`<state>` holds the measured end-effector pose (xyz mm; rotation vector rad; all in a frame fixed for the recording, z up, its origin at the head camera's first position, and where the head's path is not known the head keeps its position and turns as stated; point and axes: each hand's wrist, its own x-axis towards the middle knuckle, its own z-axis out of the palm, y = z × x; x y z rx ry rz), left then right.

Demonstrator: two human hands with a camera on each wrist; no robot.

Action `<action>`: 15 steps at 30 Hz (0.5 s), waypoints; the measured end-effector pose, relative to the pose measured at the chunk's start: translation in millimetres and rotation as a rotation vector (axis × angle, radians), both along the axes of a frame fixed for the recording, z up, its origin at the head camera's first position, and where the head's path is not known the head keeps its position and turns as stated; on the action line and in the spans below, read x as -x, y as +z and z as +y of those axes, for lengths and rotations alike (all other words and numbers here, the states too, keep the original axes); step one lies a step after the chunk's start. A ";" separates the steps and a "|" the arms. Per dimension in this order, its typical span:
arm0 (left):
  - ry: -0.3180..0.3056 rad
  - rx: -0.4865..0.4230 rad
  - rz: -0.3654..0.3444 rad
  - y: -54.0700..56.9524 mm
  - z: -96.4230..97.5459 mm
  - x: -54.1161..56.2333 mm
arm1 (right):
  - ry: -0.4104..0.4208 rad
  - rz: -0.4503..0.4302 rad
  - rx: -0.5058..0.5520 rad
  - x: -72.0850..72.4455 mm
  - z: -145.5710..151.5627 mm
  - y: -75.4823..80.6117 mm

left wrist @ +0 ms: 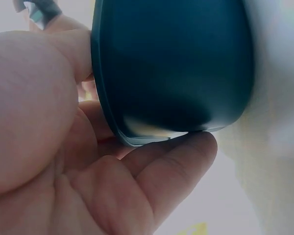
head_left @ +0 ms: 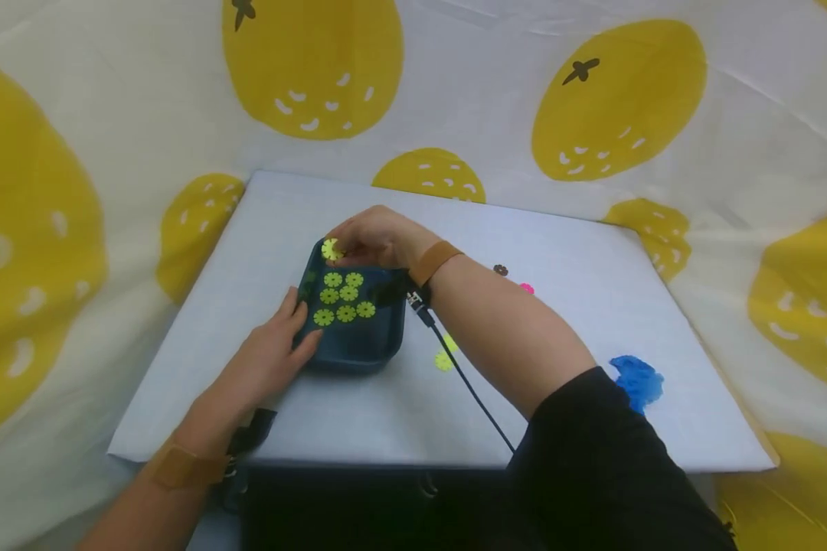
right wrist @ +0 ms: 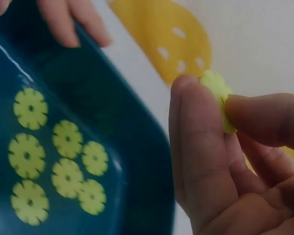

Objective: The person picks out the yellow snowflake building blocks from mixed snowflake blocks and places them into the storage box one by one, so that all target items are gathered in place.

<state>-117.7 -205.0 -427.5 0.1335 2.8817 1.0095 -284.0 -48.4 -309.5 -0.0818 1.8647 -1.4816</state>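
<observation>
A dark teal tray stands on the white table, with several yellow-green notched discs lying flat inside it. My left hand grips the tray's left side, thumb at the rim and fingers along the outer wall, as the left wrist view shows. Over the tray's far left corner, my right hand pinches one more yellow-green notched disc between thumb and fingers. In the right wrist view this disc is tilted nearly edge-on, apart from those in the tray.
Beyond my right forearm lie a brown disc and a pink disc. Yellow-green discs lie right of the tray. A crumpled blue piece is at the right. A black cable trails from my right wrist across the table.
</observation>
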 end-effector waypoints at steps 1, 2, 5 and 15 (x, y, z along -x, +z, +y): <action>-0.001 -0.003 -0.001 0.0 0.5 0.5 | 0.006 -0.006 -0.011 -1.0 -2.8 -6.3; -0.002 -0.006 -0.002 0.1 1.1 1.1 | 0.014 -0.011 -0.023 -1.7 -4.7 -12.4; -0.001 -0.013 -0.008 0.3 2.4 1.7 | 0.016 -0.032 -0.037 -4.2 -9.1 -26.6; 0.010 -0.023 0.008 0.0 -0.2 -1.4 | 0.084 0.008 -0.161 -8.5 -14.9 -46.8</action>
